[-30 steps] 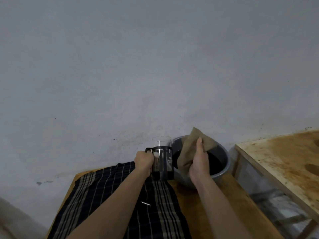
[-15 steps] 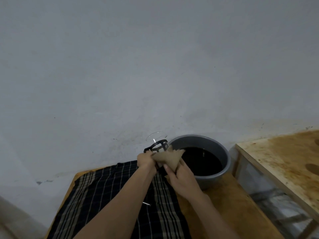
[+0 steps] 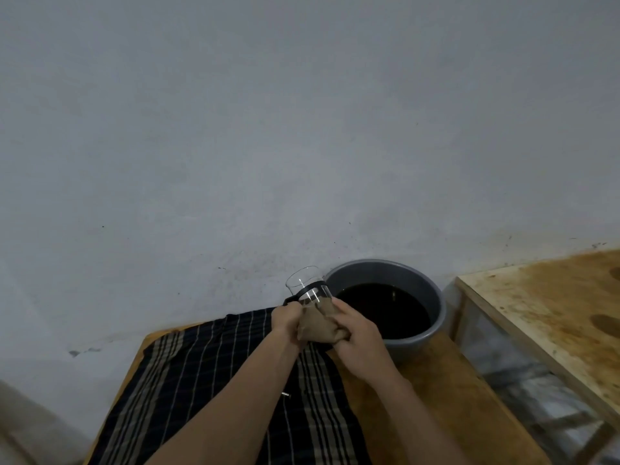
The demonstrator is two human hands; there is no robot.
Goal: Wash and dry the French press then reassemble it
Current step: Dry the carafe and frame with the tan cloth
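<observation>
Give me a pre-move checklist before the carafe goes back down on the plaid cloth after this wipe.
1. Left hand has a grip on the carafe: ok, it holds the carafe by the handle side.
2. Right hand holds the brown cloth against the carafe's lower part: ok.
3. Carafe upright: not ok, it is tilted, open rim leaning up and left.
4. Glass dry inside: cannot tell, too small to judge.
5. Landing spot on the plaid cloth: ok, bare cloth lies below the hands; a small metal piece lies nearer the person.
6. Clear of the grey basin of dark liquid: ok, the carafe is to its left, not over it.
</observation>
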